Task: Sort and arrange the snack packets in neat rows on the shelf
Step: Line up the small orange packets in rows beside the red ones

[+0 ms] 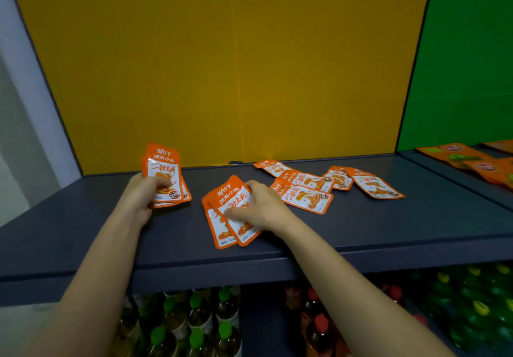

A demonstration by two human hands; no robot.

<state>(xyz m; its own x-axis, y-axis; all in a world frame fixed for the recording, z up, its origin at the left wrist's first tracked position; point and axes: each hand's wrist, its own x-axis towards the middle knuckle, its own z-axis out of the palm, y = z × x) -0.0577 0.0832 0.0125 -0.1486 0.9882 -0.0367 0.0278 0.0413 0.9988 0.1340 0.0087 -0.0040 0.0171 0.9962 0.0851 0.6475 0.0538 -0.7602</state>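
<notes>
Head view looks down on a dark grey shelf point(83, 231). Left hand point(140, 195), at about nine o'clock on the shelf, curls its fingers round a fanned stack point(163, 173) of orange snack packets, held tilted up. Right hand point(262, 208), near the centre, has its thumb and bent fingers clamped on a front pile point(226, 227) lying flat towards the shelf's six o'clock edge. Loose packets point(308, 188) lie scattered and overlapping at two o'clock from that hand. Bottles point(194, 317) stand below at six o'clock
</notes>
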